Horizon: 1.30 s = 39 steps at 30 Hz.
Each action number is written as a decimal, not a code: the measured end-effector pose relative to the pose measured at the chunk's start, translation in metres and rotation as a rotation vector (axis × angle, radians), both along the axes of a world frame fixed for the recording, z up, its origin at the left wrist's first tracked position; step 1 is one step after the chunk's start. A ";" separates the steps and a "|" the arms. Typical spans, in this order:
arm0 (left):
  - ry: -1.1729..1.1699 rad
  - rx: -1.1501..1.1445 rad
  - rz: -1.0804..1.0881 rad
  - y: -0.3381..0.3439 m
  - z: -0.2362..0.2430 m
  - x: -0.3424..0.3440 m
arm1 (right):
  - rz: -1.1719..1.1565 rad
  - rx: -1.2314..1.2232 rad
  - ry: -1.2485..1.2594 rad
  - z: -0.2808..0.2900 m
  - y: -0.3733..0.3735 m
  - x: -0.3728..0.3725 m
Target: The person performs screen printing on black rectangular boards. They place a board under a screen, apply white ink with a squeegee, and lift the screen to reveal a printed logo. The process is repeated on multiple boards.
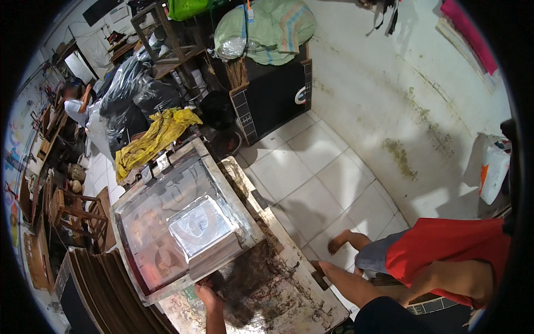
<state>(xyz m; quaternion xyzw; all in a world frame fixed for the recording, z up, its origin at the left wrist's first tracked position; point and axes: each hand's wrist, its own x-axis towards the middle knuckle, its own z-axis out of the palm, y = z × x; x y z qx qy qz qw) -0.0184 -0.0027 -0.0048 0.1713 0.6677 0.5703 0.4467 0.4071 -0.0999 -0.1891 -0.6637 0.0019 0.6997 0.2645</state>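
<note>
Stained worktable (314,303) in a cluttered, tiled room.
Left hand (207,293) clamped on the near edge of a screen frame (230,190), which sits over the worktable's left edge; the right hand's state I cannot tell. Person in red (439,247) beside the right edge; beyond the far edge, yellow cloth (154,143), black bags (153,96), green sack (270,28).

A workshop, judging by the framed screen (147,203), stained workbench (297,286) and stacked boards (108,289)

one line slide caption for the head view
Bare left hand at the edge of a pale-framed rectangular translucent screen over a stained white worktable.
</note>
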 end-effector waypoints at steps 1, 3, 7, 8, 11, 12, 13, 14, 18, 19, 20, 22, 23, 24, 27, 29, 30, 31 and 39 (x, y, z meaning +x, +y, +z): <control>-0.022 0.011 -0.018 0.000 0.000 -0.001 | -0.024 0.002 0.038 -0.011 0.008 -0.009; -0.052 0.046 -0.026 0.000 0.002 -0.001 | -0.079 0.016 0.114 -0.027 0.029 -0.024; -0.006 0.066 0.045 0.002 0.004 0.001 | -0.270 0.082 0.260 -0.033 0.074 -0.028; 0.044 0.036 0.003 0.001 0.002 0.000 | -0.363 0.051 0.230 -0.029 0.089 -0.018; 0.095 0.017 -0.023 0.000 -0.006 -0.005 | -0.762 0.297 0.251 0.005 0.142 0.047; 0.070 0.016 -0.016 -0.003 -0.010 -0.008 | -0.754 0.432 0.311 0.027 0.157 0.083; 0.048 0.021 0.001 -0.004 -0.013 -0.012 | -0.830 0.539 0.231 0.053 0.176 0.118; 0.082 0.031 -0.053 -0.007 -0.016 -0.015 | -0.664 0.648 0.061 0.086 0.193 0.157; 0.140 0.041 -0.054 -0.010 -0.021 -0.016 | -0.877 0.653 -0.277 0.229 0.237 0.254; 0.102 0.124 -0.091 -0.007 -0.021 -0.014 | -0.909 0.641 -0.453 0.260 0.239 0.258; 0.066 0.127 -0.093 -0.007 -0.019 -0.010 | -0.699 0.756 -0.617 0.273 0.237 0.236; 0.021 0.095 -0.045 -0.004 -0.015 -0.003 | -0.280 0.838 -0.992 0.278 0.208 0.160; 0.027 0.081 0.026 -0.003 -0.012 0.000 | -0.054 1.061 -0.938 0.274 0.186 0.111; 0.001 0.060 0.040 -0.003 -0.009 0.001 | 0.125 1.171 -0.760 0.266 0.168 0.059; -0.151 0.129 0.083 -0.004 -0.002 0.001 | 0.687 0.710 -0.737 0.247 0.108 -0.076; -0.237 0.204 0.074 -0.006 -0.001 -0.004 | 0.831 0.855 -0.959 0.240 0.101 -0.137; -0.255 0.224 0.066 -0.007 -0.003 -0.006 | 0.707 0.797 -0.890 0.237 0.107 -0.157; -0.261 0.223 0.093 -0.007 -0.005 -0.007 | 0.617 0.652 -0.800 0.232 0.120 -0.176; -0.279 0.165 0.040 0.000 -0.036 -0.006 | 0.574 0.796 -1.131 0.222 0.115 -0.197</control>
